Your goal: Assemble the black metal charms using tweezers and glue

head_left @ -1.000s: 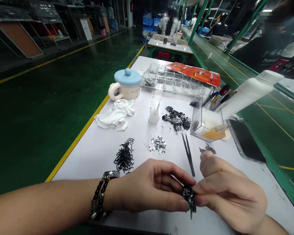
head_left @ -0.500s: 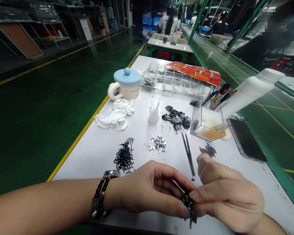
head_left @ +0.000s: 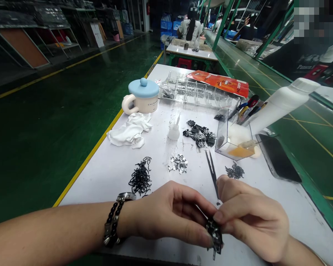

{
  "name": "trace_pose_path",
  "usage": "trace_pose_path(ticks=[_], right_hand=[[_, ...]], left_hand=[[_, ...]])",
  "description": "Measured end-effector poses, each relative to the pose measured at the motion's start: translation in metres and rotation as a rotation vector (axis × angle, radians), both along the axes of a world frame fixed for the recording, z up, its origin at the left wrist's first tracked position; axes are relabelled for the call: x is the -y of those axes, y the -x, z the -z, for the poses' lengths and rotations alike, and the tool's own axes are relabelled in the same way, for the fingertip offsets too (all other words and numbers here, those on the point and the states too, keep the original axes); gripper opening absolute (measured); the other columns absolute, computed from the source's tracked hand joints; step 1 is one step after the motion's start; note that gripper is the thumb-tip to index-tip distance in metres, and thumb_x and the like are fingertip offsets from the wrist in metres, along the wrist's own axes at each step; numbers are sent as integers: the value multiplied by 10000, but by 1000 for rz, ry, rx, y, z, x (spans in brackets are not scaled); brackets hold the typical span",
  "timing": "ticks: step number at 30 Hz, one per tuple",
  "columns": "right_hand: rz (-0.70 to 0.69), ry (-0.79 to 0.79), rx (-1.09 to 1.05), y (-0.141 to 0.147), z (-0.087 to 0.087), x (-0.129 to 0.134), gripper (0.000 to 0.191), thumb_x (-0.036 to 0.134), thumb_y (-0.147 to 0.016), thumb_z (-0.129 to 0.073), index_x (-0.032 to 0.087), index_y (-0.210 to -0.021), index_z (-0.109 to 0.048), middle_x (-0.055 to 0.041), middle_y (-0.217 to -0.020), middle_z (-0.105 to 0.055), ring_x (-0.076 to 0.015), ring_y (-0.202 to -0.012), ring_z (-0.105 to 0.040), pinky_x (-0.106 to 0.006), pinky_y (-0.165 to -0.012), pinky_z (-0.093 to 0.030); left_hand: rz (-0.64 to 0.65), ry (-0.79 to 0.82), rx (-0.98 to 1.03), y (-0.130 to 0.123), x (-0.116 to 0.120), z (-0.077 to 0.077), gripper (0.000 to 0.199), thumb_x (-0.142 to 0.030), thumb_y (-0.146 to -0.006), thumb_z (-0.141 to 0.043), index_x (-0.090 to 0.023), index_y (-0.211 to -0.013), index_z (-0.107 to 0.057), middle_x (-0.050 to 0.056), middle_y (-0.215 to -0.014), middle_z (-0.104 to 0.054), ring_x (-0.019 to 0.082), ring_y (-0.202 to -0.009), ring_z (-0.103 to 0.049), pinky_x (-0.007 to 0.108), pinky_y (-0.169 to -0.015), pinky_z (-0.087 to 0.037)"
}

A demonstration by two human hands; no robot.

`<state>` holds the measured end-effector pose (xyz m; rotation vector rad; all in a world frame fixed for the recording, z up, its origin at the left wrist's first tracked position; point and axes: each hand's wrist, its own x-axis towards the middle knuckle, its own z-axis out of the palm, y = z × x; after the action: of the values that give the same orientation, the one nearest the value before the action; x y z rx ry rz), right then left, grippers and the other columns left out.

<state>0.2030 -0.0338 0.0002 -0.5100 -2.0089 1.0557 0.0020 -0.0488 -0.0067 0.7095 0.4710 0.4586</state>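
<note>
Our left hand point(head_left: 166, 214) and right hand point(head_left: 252, 218) meet just above the near edge of the desk point(head_left: 100, 181), right of centre. Both are curled and pinching one dark metal piece point(head_left: 215, 234) between the fingertips. It is a small tangle of parts, partly hidden by our fingers, and a thin bit hangs from its lower end. A beaded bracelet point(head_left: 112, 221) circles our left wrist.

Just beyond our right hand lie the tweezers point(head_left: 211, 173), their tip almost touching our knuckles. A small dark heap point(head_left: 234, 171) sits to their right. Further left on the desk are black clips point(head_left: 140, 179), silver bits point(head_left: 178, 163) and, toward the middle, a pile of dark parts point(head_left: 199, 133), with a dropper bottle point(head_left: 174, 130) beside it.

Along the left edge lie a crumpled cloth point(head_left: 130, 131) and a blue-lidded mug point(head_left: 141, 96). At the far end sit a clear tray point(head_left: 191, 88) and an orange packet point(head_left: 219, 83). Near the right edge are a clear box point(head_left: 233, 136), a white bottle point(head_left: 283, 107) and a phone point(head_left: 277, 158).
</note>
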Motion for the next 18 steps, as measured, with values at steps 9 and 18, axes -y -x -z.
trace_pose_path(ticks=[9,18], right_hand=[[-66,85,86,0,-5,-3,145,236,-788,-637,191,-926,-644,1,-680,-456,-95,-644,-448,-222,-536,-398],[-252,297,283,-3,-10,-5,176,323,-833,-566,191,-905,-657,-16,-773,-360,-111,-731,-405,-239,-624,-392]], left_hand=[[20,-2,7,0,-1,1,330,-121,-591,-799,-158,-889,-663,11,-854,-660,135,-827,-622,273,-820,-470],[101,53,-64,-3,0,2,436,-219,-409,-882,-138,-763,-639,6,-798,-635,141,-793,-588,279,-813,-440]])
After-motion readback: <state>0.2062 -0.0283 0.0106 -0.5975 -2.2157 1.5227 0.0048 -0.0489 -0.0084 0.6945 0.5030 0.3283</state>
